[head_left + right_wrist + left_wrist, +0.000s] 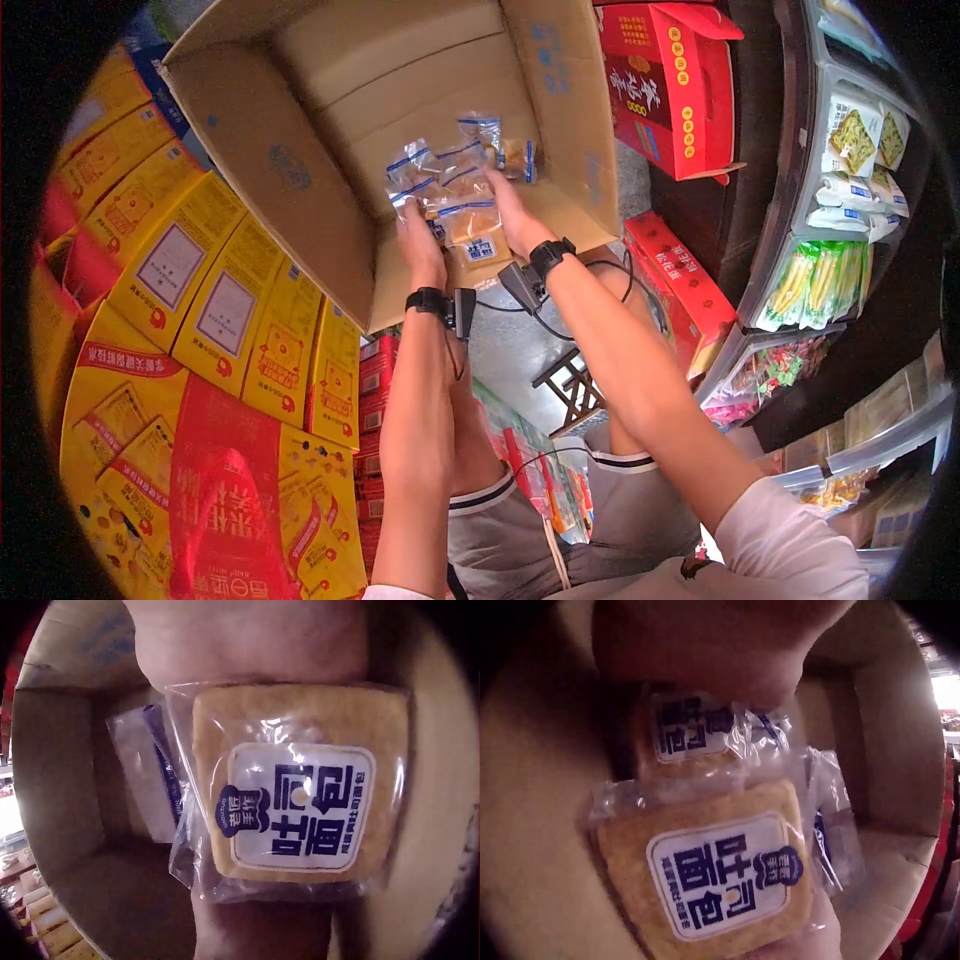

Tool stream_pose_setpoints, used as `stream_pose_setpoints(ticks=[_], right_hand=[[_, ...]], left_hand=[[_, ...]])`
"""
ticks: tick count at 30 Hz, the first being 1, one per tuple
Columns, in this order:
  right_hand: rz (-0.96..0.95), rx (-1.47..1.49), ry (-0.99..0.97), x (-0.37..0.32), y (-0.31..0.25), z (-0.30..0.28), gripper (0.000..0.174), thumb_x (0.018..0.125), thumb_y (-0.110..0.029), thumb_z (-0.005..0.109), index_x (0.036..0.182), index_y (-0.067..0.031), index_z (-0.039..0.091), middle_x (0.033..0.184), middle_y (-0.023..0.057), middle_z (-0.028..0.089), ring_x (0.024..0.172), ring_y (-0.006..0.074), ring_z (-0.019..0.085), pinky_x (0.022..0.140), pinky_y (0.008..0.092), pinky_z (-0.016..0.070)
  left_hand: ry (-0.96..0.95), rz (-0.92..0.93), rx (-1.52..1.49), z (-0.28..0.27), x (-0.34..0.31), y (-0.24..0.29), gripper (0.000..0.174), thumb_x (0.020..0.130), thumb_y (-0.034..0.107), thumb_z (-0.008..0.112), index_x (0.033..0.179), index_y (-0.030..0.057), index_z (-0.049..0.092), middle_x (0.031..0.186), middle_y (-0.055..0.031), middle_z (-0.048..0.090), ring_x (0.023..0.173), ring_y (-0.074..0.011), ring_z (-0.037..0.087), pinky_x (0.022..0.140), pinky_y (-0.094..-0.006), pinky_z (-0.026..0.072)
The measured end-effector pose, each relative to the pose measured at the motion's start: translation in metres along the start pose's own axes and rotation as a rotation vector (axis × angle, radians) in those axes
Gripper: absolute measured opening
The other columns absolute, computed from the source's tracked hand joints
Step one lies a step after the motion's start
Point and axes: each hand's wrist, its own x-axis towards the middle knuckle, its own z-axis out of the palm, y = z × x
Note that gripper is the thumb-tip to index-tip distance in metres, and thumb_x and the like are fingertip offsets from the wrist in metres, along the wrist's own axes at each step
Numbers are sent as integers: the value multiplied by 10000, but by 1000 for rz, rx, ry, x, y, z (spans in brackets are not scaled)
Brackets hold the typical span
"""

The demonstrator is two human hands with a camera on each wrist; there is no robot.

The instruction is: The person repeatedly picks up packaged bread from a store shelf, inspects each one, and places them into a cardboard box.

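Several clear packets of toast bread (pixel 470 235) with blue-edged tops form a cluster low inside an open cardboard box (pixel 560 215). My left hand (pixel 422 250) holds the cluster from its left side, my right hand (pixel 513 212) from its right. In the left wrist view, a square toast packet (pixel 720 870) with a white label lies in front of the hand, and a second packet (pixel 694 735) sits behind it. Another labelled toast packet (pixel 300 780) fills the middle of the right wrist view, with skin showing above and below it. Packets hide most of the fingers.
Yellow cartons (pixel 215 290) are stacked along the left of the box. Red boxes (pixel 675 90) stand to its right, beside a dark shelf rack with plastic bins of packaged snacks (pixel 815 285). A small dark wooden stool (pixel 570 390) shows below the arms.
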Motion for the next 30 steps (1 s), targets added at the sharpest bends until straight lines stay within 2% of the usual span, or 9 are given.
stream_pose_setpoints(ticks=[5, 9, 10, 13, 15, 18, 24, 27, 30], right_hand=[[39, 29, -124, -24, -14, 10, 613, 1026, -546, 466, 1357, -45, 591, 1303, 113, 672, 1162, 241, 638, 1049, 382, 475], [10, -9, -136, 1, -10, 1, 621, 1029, -550, 456, 1355, -39, 590, 1308, 117, 670, 1170, 246, 633, 1057, 381, 463], [-13, -14, -124, 18, 1, -11, 622, 1030, -551, 454, 1356, -38, 589, 1308, 118, 670, 1172, 247, 630, 1060, 379, 458], [-187, -195, 16, 41, 28, -18, 627, 1039, -536, 442, 1374, -22, 574, 1354, 114, 638, 1213, 241, 597, 1076, 362, 433], [-307, -289, 94, 23, 24, -2, 634, 1044, -525, 435, 1390, -8, 559, 1390, 108, 609, 1250, 234, 565, 1092, 348, 409], [-226, -218, 19, 14, 18, -4, 635, 1037, -524, 456, 1394, -8, 555, 1390, 106, 606, 1253, 229, 564, 1096, 348, 410], [-130, -115, -125, -26, -6, 1, 640, 998, -534, 549, 1387, -26, 563, 1313, 111, 654, 1171, 227, 631, 1052, 356, 464], [-87, -146, -100, -72, -36, 22, 631, 989, -530, 573, 1379, -33, 568, 1299, 115, 658, 1143, 221, 648, 1006, 358, 505], [-102, -134, -165, -68, -33, 12, 571, 1002, -485, 577, 1363, -42, 575, 1295, 108, 656, 1121, 213, 662, 959, 354, 541]], left_hand=[[-48, 27, 63, -13, 7, -8, 520, 1026, 410, 496, 1235, -49, 629, 1213, -125, 688, 1097, -238, 617, 987, -361, 440], [-18, 66, 209, -18, 34, -22, 642, 1000, 471, 515, 1314, -85, 584, 1346, -262, 617, 1235, -338, 583, 1073, -400, 402], [85, 148, 309, -19, 47, -36, 725, 986, 515, 524, 1390, -87, 503, 1457, -322, 482, 1327, -410, 496, 1132, -440, 356], [293, -21, 428, 4, -1, 4, 794, 975, 554, 531, 1448, -72, 413, 1489, -327, 382, 1351, -446, 435, 1143, -469, 340], [270, -11, 460, 0, -3, 5, 823, 954, 573, 568, 1452, -57, 387, 1436, -310, 408, 1318, -441, 446, 1120, -469, 359], [231, 67, 407, -7, -7, -1, 794, 936, 548, 607, 1420, -55, 428, 1388, -294, 505, 1280, -379, 495, 1106, -427, 366], [145, 129, 124, -11, -14, 1, 680, 974, 447, 595, 1404, -59, 450, 1347, -232, 563, 1215, -298, 543, 1089, -373, 376], [92, 144, 99, -13, -32, 13, 650, 1000, 426, 578, 1407, -64, 446, 1346, -205, 567, 1215, -286, 542, 1082, -370, 384], [154, 234, -5, -9, -43, 4, 640, 1028, 432, 555, 1377, -98, 470, 1405, -246, 533, 1280, -318, 515, 1114, -405, 363]])
